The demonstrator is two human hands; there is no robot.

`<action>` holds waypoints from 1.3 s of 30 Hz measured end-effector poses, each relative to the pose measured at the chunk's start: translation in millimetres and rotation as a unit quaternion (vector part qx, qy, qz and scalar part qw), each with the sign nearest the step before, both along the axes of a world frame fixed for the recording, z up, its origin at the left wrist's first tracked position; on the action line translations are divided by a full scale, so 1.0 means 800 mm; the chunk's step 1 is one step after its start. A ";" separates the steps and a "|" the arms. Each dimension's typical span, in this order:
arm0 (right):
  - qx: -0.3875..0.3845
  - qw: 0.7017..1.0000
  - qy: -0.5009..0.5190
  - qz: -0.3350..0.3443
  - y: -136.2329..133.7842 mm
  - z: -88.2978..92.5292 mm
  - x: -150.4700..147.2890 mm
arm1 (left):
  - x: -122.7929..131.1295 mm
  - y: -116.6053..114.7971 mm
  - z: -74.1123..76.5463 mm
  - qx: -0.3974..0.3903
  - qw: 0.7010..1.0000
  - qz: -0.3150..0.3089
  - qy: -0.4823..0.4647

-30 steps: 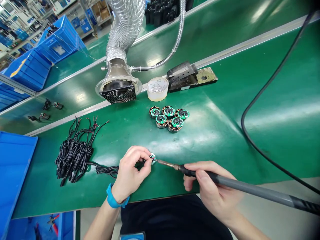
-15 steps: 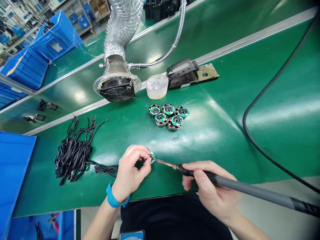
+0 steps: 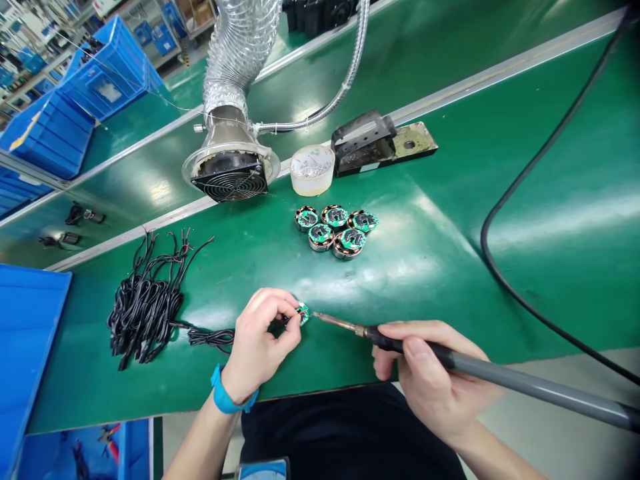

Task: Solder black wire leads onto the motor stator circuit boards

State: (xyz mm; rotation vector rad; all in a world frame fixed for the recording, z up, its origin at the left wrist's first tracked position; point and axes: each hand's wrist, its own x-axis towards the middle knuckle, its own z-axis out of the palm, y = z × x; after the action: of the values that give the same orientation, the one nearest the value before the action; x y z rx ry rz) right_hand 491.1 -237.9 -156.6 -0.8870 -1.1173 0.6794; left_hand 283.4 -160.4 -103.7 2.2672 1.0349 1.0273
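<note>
My left hand (image 3: 263,343) pinches a small round motor part with a green circuit board (image 3: 303,313) just above the green bench, and a black wire (image 3: 213,338) trails left from it. In my right hand (image 3: 430,380) is a grey soldering iron (image 3: 500,379), held like a pen. Its metal tip (image 3: 325,319) points left and stops a short gap from the board. A blue band circles my left wrist.
Several more round motor parts (image 3: 336,230) sit grouped mid-bench. A bundle of black wires (image 3: 145,300) lies to the left. Behind are a fume-extractor fan on a flexible duct (image 3: 231,167), a white tub (image 3: 313,170) and an iron stand (image 3: 380,143). A black cable (image 3: 500,267) loops at right; blue bins (image 3: 30,347) stand at left.
The soldering iron has drawn back to the right, so its tip no longer touches the board. My left hand has kept its hold on the part.
</note>
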 end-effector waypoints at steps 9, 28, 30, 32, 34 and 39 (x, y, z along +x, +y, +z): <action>-0.001 0.997 -0.082 -0.004 0.005 0.011 0.001 | 0.001 0.001 0.001 0.011 1.000 0.002 0.001; -0.001 0.996 -0.084 -0.003 0.007 0.018 0.001 | 0.002 -0.001 0.002 0.018 1.000 -0.001 -0.002; -0.008 0.995 -0.101 0.003 0.007 0.018 0.002 | 0.002 -0.001 0.003 0.019 1.000 -0.002 -0.001; -0.011 0.994 -0.113 0.005 0.007 0.017 0.002 | 0.003 0.000 0.004 0.023 1.000 -0.004 0.000; -0.007 0.994 -0.109 -0.002 0.007 0.015 0.002 | 0.003 0.001 0.003 0.025 1.000 -0.004 0.001; 0.001 0.999 -0.027 -0.020 0.005 0.010 -0.001 | 0.001 0.002 -0.002 0.015 1.000 -0.002 0.002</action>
State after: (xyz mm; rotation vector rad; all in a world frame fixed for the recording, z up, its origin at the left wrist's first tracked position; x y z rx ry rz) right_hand 489.9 -233.8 -148.2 -0.9290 -1.1456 0.6254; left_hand 283.9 -159.1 -105.4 2.2963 1.0234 1.0439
